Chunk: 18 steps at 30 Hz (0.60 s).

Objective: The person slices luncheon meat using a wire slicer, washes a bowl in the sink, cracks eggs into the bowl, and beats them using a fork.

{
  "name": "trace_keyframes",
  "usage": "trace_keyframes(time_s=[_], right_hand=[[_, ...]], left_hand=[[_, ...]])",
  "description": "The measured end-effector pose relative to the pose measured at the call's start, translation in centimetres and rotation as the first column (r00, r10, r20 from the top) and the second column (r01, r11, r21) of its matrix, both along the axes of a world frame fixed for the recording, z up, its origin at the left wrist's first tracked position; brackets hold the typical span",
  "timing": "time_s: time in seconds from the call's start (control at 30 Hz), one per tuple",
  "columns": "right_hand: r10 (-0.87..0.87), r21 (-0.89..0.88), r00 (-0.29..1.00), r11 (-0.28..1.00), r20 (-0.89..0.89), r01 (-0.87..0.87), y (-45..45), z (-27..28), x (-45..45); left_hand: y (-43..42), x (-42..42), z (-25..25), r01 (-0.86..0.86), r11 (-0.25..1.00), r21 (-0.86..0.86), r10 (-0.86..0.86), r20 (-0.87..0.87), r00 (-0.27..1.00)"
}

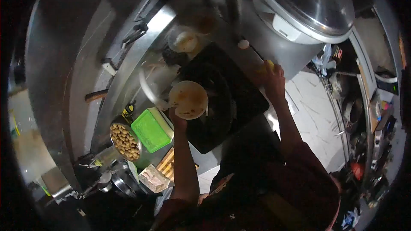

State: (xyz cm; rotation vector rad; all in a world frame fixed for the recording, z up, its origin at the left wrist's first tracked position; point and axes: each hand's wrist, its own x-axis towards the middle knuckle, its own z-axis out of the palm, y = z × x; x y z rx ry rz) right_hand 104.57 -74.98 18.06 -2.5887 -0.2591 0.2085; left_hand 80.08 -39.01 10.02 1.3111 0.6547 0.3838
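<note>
My left hand (179, 120) grips a round, pale dish (189, 99) by its near edge; brown stains cover its face. The dish is over the left side of a dark, square basin (250, 87). At the basin's right edge, my right hand (275, 79) is closed around a small yellow sponge (267, 65), mostly hidden by the fingers. A curved white tube-like thing (147, 86) arches just left of the dish. Beyond it, another stained bowl (185, 41) sits on the metal counter, blurred.
A large lidded cooker (295, 28) stands at the upper right. To my left are a green-lidded box (150, 131), a bowl of small brown round items (125, 142), a slatted wooden board (167, 164) and a wrapped pale block (153, 179). A wooden-handled tool (96, 96) lies farther left.
</note>
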Motion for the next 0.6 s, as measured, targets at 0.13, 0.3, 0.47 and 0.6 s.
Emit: trace_keyframes(time_s=[0.13,0.3,0.47,0.6], right_hand=[[0.524,0.005,0.845,0.849,0.104,-0.528,6.7,-4.1,-4.5],[0.634,0.367,0.668,0.558,0.389,-0.744,21.7,-13.9,-10.0],[0.757,0.839,0.475,0.54,-0.448,-0.07,22.3,-4.6,-9.0],[0.82,0.661,0.479,0.551,-0.314,-0.51,23.6,-4.7,-10.5]], left_hand=[[-2.2,0.6,-0.4,-0.091,0.996,-0.023,0.093,0.058,0.994],[-4.4,0.8,-0.2,-0.078,0.996,0.051,0.078,-0.001,0.997],[-3.2,0.2,1.4,-0.197,0.921,-0.336,0.219,0.027,0.975],[-3.8,0.5,0.3,-0.407,0.712,-0.572,0.453,-0.068,0.889]])
